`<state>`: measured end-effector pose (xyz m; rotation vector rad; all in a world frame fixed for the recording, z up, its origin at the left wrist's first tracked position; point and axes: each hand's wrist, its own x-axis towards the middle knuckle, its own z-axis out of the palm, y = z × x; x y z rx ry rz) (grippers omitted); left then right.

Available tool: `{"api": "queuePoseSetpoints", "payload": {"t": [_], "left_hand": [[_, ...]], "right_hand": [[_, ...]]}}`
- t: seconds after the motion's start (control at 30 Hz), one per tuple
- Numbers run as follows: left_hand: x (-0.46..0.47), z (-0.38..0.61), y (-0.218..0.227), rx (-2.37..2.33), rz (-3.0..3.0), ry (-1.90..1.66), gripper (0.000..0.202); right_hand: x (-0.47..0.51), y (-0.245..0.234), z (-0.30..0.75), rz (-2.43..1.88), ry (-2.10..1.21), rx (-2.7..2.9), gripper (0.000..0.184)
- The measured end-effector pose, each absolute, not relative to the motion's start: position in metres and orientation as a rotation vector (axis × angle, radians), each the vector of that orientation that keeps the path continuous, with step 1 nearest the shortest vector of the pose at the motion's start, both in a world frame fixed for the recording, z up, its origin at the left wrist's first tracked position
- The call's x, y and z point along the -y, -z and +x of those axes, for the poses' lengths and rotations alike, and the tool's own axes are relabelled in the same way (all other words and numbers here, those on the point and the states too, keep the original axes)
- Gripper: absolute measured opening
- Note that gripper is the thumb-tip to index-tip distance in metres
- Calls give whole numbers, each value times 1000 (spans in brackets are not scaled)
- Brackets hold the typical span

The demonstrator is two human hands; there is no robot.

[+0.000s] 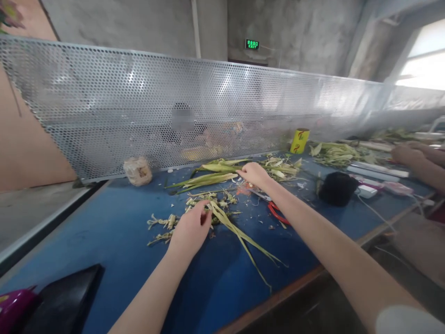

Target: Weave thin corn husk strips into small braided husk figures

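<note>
Long green corn husk strips (238,232) are pinched at one end in my left hand (193,226), their loose ends trailing toward the table's front edge. Several small knotted husk pieces (167,221) lie beside and beyond that hand. Farther back, my right hand (254,174) is at the end of a pile of corn husks (219,178), thumb and fingers closed together; what is between its fingertips is too small to make out. Scissors with red handles (277,213) lie next to my right forearm, partly hidden by it.
On the blue table (114,222) stand a wrapped roll (138,170) and a yellow can (299,141) near the perforated metal divider (146,102). A black bundle (338,188) and a white box (367,190) with a cable lie right. Another person's hands (410,155) work beyond. A black case (66,299) lies front left.
</note>
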<state>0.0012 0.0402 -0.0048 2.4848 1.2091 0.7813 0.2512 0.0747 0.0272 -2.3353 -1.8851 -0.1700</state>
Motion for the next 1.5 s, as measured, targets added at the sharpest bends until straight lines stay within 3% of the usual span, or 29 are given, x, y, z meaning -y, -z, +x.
{"api": "queuePoseSetpoints", "payload": {"t": [0.73,1.27,1.5], "left_hand": [[-43,-3,6,-1342,2526,-713,35],[-35,-3,1,-1397,2649,-579,33],[-67,-3,-35,-1561,2780,-487,35]], "right_hand": [[-41,-10,297,-2591,-226,1734,30],[-27,-20,279,-2666,-101,1667,30],[-22,-33,282,-2698,173,1323,32]]}}
